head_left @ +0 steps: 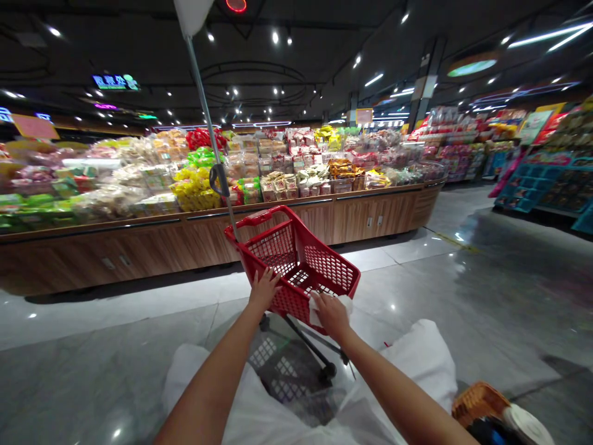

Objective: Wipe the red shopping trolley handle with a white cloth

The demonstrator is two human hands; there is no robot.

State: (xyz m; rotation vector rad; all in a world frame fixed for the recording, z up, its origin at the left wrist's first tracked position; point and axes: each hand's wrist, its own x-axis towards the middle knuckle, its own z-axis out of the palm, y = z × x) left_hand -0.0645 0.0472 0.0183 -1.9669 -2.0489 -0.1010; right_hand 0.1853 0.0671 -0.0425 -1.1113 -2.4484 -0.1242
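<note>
A small red shopping cart (327, 266) with a lattice basket stands close in front of me, its basket showing nothing inside. My left hand (265, 289) lies against the near side of the basket, fingers spread over the rim. Under my right hand (331, 315) a white cloth (345, 303) is bunched and pressed onto the cart's near right side. The cloth's lower part is hidden by that hand. A grey metal pole (202, 99) with a dark handle rises at the cart's left end.
Behind the cart runs a long wooden display counter (306, 222) piled with packaged food. Blue racks (532, 185) stand to the right. An orange-brown basket (479, 398) and a white round object (525, 426) sit low at the right. Shiny grey floor (417, 278) surrounds the cart.
</note>
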